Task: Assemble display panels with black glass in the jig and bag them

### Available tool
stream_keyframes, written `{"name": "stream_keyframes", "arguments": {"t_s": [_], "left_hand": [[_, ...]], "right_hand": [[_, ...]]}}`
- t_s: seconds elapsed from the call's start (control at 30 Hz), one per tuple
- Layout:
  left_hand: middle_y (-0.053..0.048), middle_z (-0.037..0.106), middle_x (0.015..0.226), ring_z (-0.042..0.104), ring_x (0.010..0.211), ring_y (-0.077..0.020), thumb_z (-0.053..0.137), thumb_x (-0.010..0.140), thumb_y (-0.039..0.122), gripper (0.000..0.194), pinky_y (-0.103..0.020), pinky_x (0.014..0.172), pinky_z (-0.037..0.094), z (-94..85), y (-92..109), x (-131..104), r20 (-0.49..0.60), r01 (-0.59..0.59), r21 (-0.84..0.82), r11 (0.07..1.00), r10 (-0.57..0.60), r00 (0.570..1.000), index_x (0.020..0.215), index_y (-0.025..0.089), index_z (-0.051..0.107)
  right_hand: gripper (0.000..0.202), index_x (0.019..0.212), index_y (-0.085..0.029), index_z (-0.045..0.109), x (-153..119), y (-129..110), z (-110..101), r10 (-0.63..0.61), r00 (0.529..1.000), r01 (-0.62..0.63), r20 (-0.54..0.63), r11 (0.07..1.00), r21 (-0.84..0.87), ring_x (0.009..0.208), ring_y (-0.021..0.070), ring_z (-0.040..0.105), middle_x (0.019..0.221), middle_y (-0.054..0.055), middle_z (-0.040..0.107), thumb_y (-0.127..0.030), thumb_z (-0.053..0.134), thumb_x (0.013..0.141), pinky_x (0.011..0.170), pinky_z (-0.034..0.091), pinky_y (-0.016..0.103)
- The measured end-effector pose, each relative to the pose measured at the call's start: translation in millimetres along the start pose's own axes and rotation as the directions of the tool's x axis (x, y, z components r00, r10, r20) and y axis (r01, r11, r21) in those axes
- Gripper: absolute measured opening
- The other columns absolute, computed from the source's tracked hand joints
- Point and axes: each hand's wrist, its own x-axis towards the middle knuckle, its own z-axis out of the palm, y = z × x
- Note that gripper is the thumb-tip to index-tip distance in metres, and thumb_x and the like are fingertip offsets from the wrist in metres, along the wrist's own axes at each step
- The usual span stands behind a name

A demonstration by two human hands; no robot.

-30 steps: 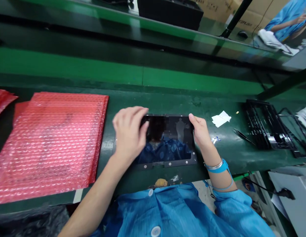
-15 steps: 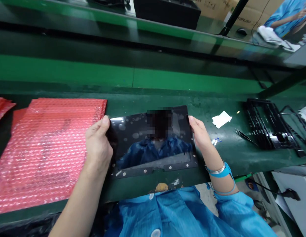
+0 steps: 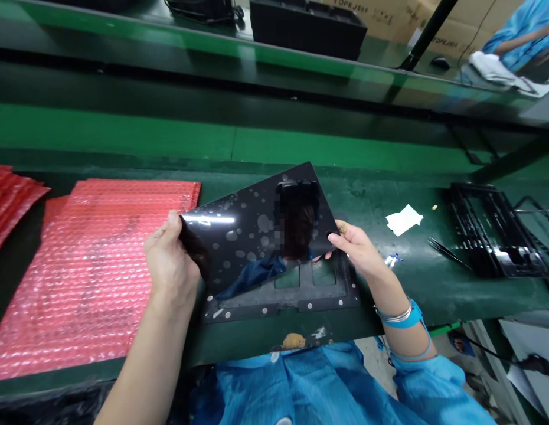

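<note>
- Left hand (image 3: pixel 172 260): its grip is clamped on the left end of a glossy black screen panel (image 3: pixel 252 230), thumb up at the corner.
- Right hand (image 3: pixel 356 245): its grip is clamped on the opposite end of the panel, thumb lying on the face near the right edge and fingertips showing from beneath the lower edge.
- The screen panel sits between the hands, slanted so that its right end reaches further from the person; its face mirrors a dark shape and blue cloth, and pale round spots dot it.
- A flat black frame (image 3: pixel 319 292) with window openings and round, light studs lies on the green desk (image 3: pixel 367 319), partly covered from view by the panel; whether the two touch at the lower left cannot be told.
- A stack of red bubble-wrap sheets (image 3: pixel 106 265) lies left of the panel, with more red bubble wrap (image 3: pixel 11 203) at the far left.
- Right of the right hand lie a white paper scrap (image 3: pixel 404 221), a pair of dark tweezers (image 3: pixel 449 254) and, further along, black slotted frames (image 3: pixel 491 230).
- A blue strap (image 3: pixel 402 322) circles the right wrist.
- Behind, a shelf carries a black box (image 3: pixel 307 29); at the upper right a person in blue (image 3: pixel 520 35) is partly in view.
</note>
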Motion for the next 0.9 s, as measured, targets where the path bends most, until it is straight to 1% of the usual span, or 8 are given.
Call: {"name": "stream_keyframes", "arguments": {"t_s": [0.2, 0.33, 0.43, 0.5, 0.57, 0.63, 0.7, 0.9], "left_hand": [[-0.001, 0.065, 0.052, 0.06, 0.046, -0.0096, 0.061, 0.089, 0.016, 0.033, -0.02, 0.054, 0.051, 1.2, 4, 2, 0.014, 0.006, -0.014, 1.0, -0.006, 1.0, 0.057, 0.011, 0.059], [-0.004, 0.074, 0.069, 0.068, 0.063, -0.0131, 0.067, 0.087, 0.03, 0.023, -0.023, 0.065, 0.056, -3.3, -1, 3, 0.194, 0.025, 0.019, 1.0, -0.029, 0.981, 0.078, 0.009, 0.071], [-0.004, 0.075, 0.077, 0.068, 0.067, -0.0158, 0.078, 0.075, 0.04, 0.028, -0.024, 0.061, 0.055, -6.0, -6, -3, 0.379, 0.086, 0.097, 0.992, -0.117, 0.918, 0.085, 0.014, 0.073], [-0.005, 0.074, 0.074, 0.067, 0.061, -0.0174, 0.087, 0.063, 0.037, 0.033, -0.024, 0.052, 0.052, -5.8, -8, -11, 0.499, 0.118, 0.204, 0.972, -0.207, 0.842, 0.081, 0.013, 0.072], [-0.006, 0.073, 0.073, 0.067, 0.057, -0.018, 0.09, 0.058, 0.034, 0.035, -0.024, 0.048, 0.051, -4.3, -9, -19, 0.587, 0.092, 0.314, 0.945, -0.269, 0.763, 0.079, 0.012, 0.072], [-0.006, 0.073, 0.072, 0.068, 0.057, -0.0179, 0.089, 0.059, 0.035, 0.036, -0.023, 0.048, 0.051, -2.6, -8, -24, 0.638, 0.04, 0.37, 0.928, -0.285, 0.716, 0.081, 0.012, 0.071], [-0.006, 0.074, 0.071, 0.07, 0.058, -0.0179, 0.088, 0.06, 0.037, 0.037, -0.021, 0.049, 0.052, -1.8, -7, -25, 0.64, 0.025, 0.374, 0.927, -0.278, 0.716, 0.082, 0.012, 0.071], [-0.009, 0.075, 0.072, 0.07, 0.054, -0.0174, 0.087, 0.058, 0.036, 0.037, -0.021, 0.048, 0.052, -4.6, -10, -24, 0.584, 0.105, 0.364, 0.925, -0.315, 0.749, 0.077, 0.011, 0.067]], "right_hand": [[0.046, 0.088, -0.022, 0.055, 2, 6, 10, 0.001, 0.994, 0.004, -0.111, 0.999, 0.051, 0.054, 0.019, 0.072, 0.068, -0.002, 0.067, -0.06, 0.075, 0.073, 0.042, 0.045, 0.021], [0.049, 0.084, -0.022, 0.055, 3, 6, 8, 0.002, 0.979, 0.018, -0.206, 0.995, 0.095, 0.049, 0.0187, 0.07, 0.065, -0.003, 0.068, -0.062, 0.078, 0.068, 0.041, 0.046, 0.022], [0.047, 0.082, -0.022, 0.055, 3, 3, -2, -0.025, 0.939, 0.067, -0.342, 0.991, 0.113, 0.05, 0.0181, 0.07, 0.066, -0.003, 0.068, -0.059, 0.079, 0.068, 0.041, 0.046, 0.021], [0.046, 0.081, -0.022, 0.055, 3, 2, -9, -0.044, 0.907, 0.102, -0.419, 0.988, 0.118, 0.052, 0.0177, 0.071, 0.068, -0.003, 0.068, -0.057, 0.08, 0.067, 0.042, 0.046, 0.021], [0.046, 0.079, -0.022, 0.054, 3, 0, -15, -0.053, 0.885, 0.118, -0.462, 0.987, 0.113, 0.053, 0.017, 0.071, 0.07, -0.003, 0.068, -0.058, 0.08, 0.067, 0.043, 0.046, 0.022], [0.045, 0.079, -0.022, 0.055, 3, -1, -19, -0.054, 0.88, 0.111, -0.471, 0.989, 0.095, 0.054, 0.0165, 0.071, 0.071, -0.003, 0.068, -0.058, 0.079, 0.067, 0.044, 0.047, 0.022], [0.044, 0.082, -0.022, 0.056, 3, -3, -21, -0.055, 0.892, 0.094, -0.448, 0.993, 0.065, 0.055, 0.0166, 0.071, 0.071, -0.003, 0.069, -0.059, 0.078, 0.069, 0.047, 0.049, 0.023], [0.044, 0.092, -0.023, 0.058, -2, -6, -27, -0.062, 0.942, 0.041, -0.331, 0.997, -0.068, 0.059, 0.0198, 0.071, 0.068, 0.001, 0.071, -0.055, 0.079, 0.07, 0.05, 0.051, 0.027]]}}
